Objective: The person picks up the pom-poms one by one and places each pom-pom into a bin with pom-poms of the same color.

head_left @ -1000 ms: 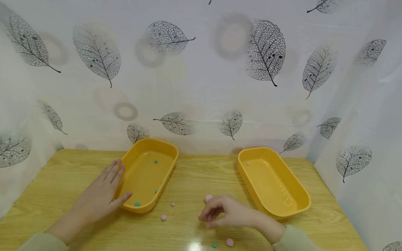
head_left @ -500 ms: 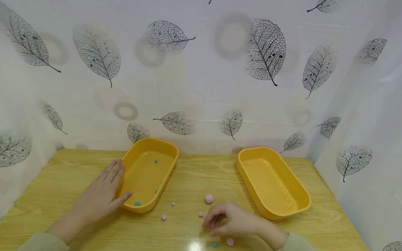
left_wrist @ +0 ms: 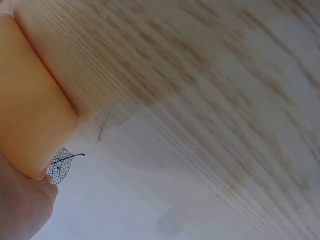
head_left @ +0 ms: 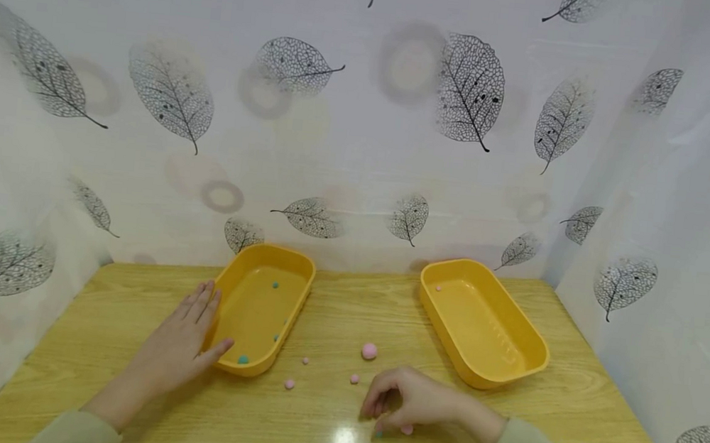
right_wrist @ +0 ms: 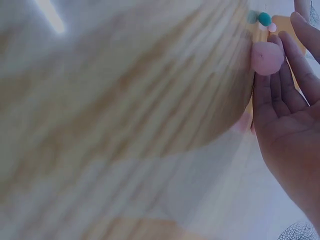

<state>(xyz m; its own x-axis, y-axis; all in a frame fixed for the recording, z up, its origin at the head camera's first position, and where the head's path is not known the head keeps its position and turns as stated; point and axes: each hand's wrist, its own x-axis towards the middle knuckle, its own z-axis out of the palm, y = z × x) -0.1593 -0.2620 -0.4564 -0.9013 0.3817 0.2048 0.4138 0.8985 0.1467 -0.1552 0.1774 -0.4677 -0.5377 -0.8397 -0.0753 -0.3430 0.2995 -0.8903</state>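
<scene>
Low over the table, my right hand (head_left: 408,398) has its fingers bent downward and spread from the thumb. A small teal pom-pom (head_left: 379,434) lies right at the thumb tip. In the right wrist view the teal pom-pom (right_wrist: 264,19) shows beyond the fingertips, while a larger pink pom-pom (right_wrist: 267,58) sits in front of the fingers; the hand partly covers that pink pom-pom (head_left: 407,430) from above. My left hand (head_left: 172,346) rests with straight fingers along the side of the left yellow tray (head_left: 306,292), thumb at its near corner. Several teal pom-poms (head_left: 243,360) lie inside.
To the right stands a second yellow tray (head_left: 480,319) with one small pink pom-pom (head_left: 438,288) in it. Between the trays several pink pom-poms (head_left: 369,351) lie scattered on the wooden table (head_left: 333,312). A leaf-patterned curtain (head_left: 362,144) hangs behind and at both sides.
My right hand has moved toward me and slightly right, away from the middle pink pom-poms, down to the teal one. The left hand stays on its tray.
</scene>
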